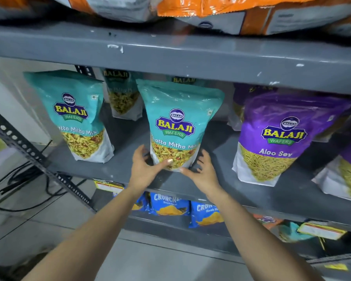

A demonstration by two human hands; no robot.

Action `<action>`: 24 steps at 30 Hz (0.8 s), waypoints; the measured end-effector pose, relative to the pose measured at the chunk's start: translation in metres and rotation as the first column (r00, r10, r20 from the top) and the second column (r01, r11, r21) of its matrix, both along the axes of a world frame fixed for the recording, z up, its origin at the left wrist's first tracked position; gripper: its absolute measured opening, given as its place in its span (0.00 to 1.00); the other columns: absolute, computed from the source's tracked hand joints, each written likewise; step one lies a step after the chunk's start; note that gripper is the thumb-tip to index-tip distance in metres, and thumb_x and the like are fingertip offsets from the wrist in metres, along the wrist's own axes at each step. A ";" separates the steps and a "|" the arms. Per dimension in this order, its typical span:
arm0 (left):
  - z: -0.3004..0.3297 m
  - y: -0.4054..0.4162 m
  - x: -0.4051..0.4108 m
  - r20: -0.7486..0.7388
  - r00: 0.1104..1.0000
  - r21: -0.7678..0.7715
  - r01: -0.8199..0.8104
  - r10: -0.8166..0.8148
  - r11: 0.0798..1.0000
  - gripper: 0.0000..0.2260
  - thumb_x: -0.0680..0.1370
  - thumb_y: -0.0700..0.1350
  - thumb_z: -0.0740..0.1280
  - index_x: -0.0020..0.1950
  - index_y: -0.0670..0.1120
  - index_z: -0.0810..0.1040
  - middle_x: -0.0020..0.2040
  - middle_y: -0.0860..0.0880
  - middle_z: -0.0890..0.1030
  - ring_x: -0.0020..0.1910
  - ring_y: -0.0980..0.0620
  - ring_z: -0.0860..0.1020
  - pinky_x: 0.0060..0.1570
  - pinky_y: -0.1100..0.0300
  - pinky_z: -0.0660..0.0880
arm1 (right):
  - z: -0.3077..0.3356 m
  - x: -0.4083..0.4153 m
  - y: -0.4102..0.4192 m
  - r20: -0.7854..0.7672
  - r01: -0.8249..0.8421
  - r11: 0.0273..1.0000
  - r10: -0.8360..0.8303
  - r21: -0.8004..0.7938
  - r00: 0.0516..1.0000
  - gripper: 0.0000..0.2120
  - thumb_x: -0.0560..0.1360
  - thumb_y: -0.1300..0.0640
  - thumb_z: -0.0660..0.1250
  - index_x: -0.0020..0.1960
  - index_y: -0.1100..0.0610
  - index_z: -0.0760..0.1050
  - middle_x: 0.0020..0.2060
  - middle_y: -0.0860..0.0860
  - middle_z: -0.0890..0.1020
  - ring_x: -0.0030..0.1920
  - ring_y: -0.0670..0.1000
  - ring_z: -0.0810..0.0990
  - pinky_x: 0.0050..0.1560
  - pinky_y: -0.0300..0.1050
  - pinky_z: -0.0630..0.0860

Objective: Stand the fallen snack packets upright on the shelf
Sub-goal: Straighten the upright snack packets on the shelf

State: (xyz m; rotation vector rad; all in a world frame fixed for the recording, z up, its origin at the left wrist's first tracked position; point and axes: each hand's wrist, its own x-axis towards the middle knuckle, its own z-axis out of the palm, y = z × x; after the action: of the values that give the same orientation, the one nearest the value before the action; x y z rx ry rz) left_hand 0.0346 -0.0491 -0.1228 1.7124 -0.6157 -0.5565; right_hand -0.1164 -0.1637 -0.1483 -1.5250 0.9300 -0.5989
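Observation:
A teal Khatta Mitha Mix packet stands upright in the middle of the grey shelf. My left hand cups its lower left corner, thumb across the front. My right hand touches its lower right corner with fingers spread. A second teal packet stands upright to the left. A purple Aloo Sev packet stands upright to the right. More teal packets and a purple packet stand behind, partly hidden.
Another purple packet is cut off at the right edge. The shelf board above carries orange bags. Blue Crunchex packets sit on the shelf below. A perforated metal brace and cables are at the left.

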 end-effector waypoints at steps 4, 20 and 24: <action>-0.019 0.026 -0.035 0.206 0.956 -0.088 -0.193 0.207 0.977 0.13 0.69 0.45 0.79 0.43 0.44 0.77 0.38 0.50 0.78 0.36 0.51 0.75 0.39 0.63 0.75 | -0.007 -0.066 0.019 0.032 0.245 0.950 -0.243 -0.191 0.969 0.16 0.69 0.62 0.77 0.52 0.47 0.78 0.49 0.49 0.82 0.48 0.47 0.80 0.48 0.32 0.77; -0.019 -0.134 -0.168 0.019 0.869 0.207 0.480 -0.494 0.852 0.43 0.62 0.57 0.81 0.72 0.52 0.68 0.64 0.57 0.78 0.62 0.56 0.77 0.57 0.61 0.73 | 0.016 -0.207 -0.106 -0.110 0.160 0.966 -0.186 -0.205 0.976 0.32 0.62 0.62 0.81 0.61 0.54 0.71 0.57 0.50 0.82 0.58 0.49 0.81 0.63 0.52 0.77; -0.030 -0.127 -0.176 0.044 0.918 0.164 0.381 -0.393 0.910 0.33 0.63 0.54 0.81 0.65 0.48 0.75 0.59 0.52 0.84 0.57 0.53 0.82 0.57 0.56 0.78 | 0.005 -0.211 -0.098 -0.055 0.159 0.969 -0.172 -0.187 0.984 0.30 0.63 0.57 0.81 0.60 0.52 0.70 0.57 0.48 0.82 0.59 0.48 0.80 0.62 0.49 0.77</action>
State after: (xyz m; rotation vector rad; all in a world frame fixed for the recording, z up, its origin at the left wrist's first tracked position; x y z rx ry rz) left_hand -0.1412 -0.1762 -0.1530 1.7688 -1.0036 -0.8386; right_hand -0.3277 -0.2614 -0.1438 -1.6500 1.0889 -0.7711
